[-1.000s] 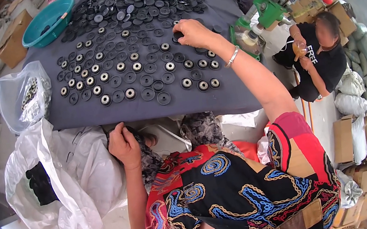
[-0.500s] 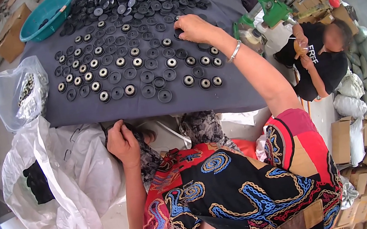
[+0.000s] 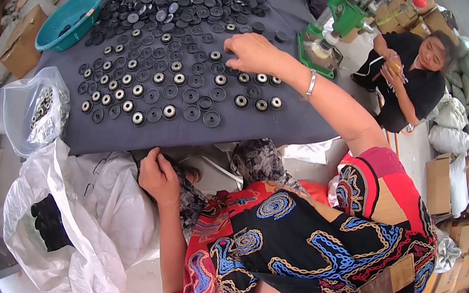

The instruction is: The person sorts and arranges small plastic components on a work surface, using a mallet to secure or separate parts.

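Right hand (image 3: 254, 54): thumb and forefinger parted above black discs (image 3: 211, 119); contact cannot be told. Left hand (image 3: 159, 179): near cloth edge, grip unclear. Discs round, rimmed, spread across grey cloth (image 3: 280, 124); several carry shiny metal rings (image 3: 169, 111).

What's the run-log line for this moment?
right hand: over black discs, grip unclear | left hand: curled near front edge of table | metal-centred discs: among plain ones | disc heap: far side
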`<state>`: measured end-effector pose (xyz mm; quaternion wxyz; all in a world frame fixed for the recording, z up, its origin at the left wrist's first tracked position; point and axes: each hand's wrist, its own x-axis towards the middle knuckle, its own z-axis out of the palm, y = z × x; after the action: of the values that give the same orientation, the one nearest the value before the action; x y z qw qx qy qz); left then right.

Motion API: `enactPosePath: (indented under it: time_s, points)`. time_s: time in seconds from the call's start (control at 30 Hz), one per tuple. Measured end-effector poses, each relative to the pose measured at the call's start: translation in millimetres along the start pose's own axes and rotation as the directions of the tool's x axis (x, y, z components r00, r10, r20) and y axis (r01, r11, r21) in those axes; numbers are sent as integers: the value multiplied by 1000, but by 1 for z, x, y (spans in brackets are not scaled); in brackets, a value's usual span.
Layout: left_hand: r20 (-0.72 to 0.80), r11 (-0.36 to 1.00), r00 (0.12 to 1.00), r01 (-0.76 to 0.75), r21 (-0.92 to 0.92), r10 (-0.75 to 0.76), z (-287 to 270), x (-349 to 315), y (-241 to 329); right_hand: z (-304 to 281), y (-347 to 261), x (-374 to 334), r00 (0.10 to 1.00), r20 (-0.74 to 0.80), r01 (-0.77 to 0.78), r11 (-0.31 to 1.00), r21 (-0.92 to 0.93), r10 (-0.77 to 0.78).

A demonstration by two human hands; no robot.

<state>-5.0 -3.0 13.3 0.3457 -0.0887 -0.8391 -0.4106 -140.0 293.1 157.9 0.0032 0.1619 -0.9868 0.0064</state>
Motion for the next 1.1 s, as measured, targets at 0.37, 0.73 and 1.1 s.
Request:
enactPosePath:
  time_s: [0.37, 0.73, 1.1]
  points:
    - [8, 999, 1000, 11, 41, -11, 1, -5, -8, 37, 13, 3, 994, 6, 105, 991, 81, -106]
    - [-13, 1000, 1000, 19, 24, -18, 2, -4, -6, 28, 45, -140, 887, -333, -148, 879, 453, 321]
    - [-19, 1000, 1000, 6, 6, -6, 6, -8, -11, 28, 66, -147, 949, -146, -207, 901, 381, 280]
